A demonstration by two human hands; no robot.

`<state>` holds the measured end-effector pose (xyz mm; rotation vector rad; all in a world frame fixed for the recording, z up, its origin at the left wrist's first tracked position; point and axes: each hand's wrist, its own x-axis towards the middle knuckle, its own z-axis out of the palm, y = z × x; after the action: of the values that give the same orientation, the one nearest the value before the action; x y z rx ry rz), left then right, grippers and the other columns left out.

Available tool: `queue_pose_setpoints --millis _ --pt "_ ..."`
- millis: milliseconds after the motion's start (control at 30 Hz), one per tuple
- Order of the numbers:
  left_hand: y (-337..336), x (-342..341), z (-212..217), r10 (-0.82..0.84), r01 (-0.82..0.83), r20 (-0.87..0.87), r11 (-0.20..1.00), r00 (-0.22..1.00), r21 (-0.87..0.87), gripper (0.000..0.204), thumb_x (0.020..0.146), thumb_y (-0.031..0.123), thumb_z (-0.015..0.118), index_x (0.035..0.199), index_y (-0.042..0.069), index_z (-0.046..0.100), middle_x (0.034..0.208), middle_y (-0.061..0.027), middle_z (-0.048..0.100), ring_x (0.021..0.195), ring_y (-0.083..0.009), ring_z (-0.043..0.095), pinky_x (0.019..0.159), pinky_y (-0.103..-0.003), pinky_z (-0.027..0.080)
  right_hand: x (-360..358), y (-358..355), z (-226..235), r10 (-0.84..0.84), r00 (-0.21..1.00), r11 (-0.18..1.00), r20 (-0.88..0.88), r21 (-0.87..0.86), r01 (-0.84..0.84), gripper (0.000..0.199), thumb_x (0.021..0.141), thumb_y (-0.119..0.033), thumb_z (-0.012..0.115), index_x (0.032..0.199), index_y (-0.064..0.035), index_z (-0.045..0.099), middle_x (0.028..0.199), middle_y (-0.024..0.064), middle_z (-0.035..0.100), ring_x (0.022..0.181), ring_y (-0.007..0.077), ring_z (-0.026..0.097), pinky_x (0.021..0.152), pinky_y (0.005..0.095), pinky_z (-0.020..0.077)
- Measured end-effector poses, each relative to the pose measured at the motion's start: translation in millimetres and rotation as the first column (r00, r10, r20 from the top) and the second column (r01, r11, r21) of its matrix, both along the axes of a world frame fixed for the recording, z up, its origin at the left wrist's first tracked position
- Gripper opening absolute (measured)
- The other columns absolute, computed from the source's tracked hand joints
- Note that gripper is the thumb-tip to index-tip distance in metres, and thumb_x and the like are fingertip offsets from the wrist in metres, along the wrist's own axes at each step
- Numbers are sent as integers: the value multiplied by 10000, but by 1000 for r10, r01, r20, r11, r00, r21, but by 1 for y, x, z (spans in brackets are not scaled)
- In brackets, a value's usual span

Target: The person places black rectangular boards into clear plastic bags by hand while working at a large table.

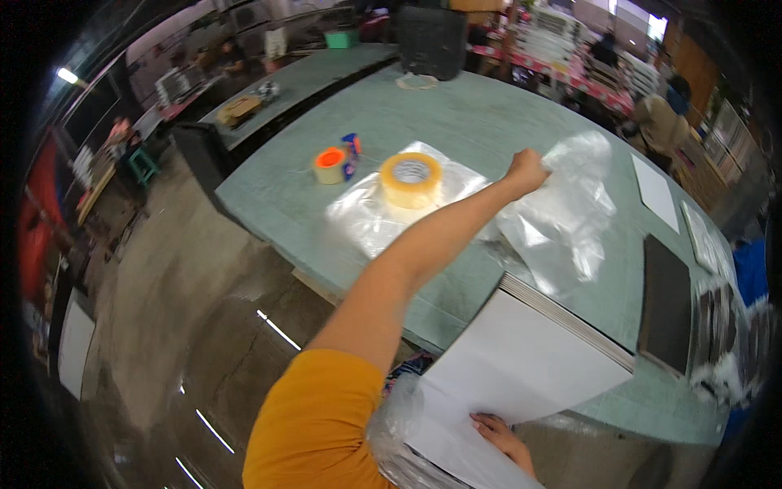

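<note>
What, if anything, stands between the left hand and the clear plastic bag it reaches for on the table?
Nothing visible. The left hand is closed on the edge of the clear plastic bag. The big tape roll lies off to the arm's left side, and the right hand rests on the white sheet stack.

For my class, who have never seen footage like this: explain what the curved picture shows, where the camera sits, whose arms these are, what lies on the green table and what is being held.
There is no machine here. The picture comes from a wide fisheye camera worn on a person's head, looking down, so straight edges bend near the rim. Both arms belong to the wearer. The left hand, on the outstretched arm, grips a clear plastic bag above the green table. The right hand, at the bottom, rests on a stack of white sheets that overhangs the table's near edge. Also on the table: a large roll of yellowish tape on flat clear plastic, a smaller roll with an orange core, and a dark board.
</note>
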<state>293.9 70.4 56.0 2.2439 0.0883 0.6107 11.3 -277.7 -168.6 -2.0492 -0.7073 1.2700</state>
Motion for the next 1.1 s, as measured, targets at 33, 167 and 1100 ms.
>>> queue_pose_setpoints --millis 33,167,1100 --pt "10 -2 10 63 -41 83 968 995 -249 314 705 180 619 924 -38 563 915 -213 577 883 -325 553 773 -387 421 0 1 2 -10 1000 1000 7 2 10 496 836 -467 408 1203 -138 464 1248 152 400 1199 298 288 1004 376 196" --pt "57 -18 69 357 168 447 596 821 -785 254 765 105 516 982 -24 530 911 -176 580 840 -299 548 724 -362 407 -1 11 17 -20 1000 1000 11 20 19 481 842 -441 419 1177 -103 487 1209 173 438 1159 287 350 987 347 235" --pt "-45 -289 -36 -197 167 -154 968 968 -186 269 765 240 558 849 -14 534 762 -188 548 722 -331 535 642 -389 422 30 36 171 -604 759 603 -242 485 634 523 611 -226 741 971 28 461 932 104 501 756 171 523 662 280 441"
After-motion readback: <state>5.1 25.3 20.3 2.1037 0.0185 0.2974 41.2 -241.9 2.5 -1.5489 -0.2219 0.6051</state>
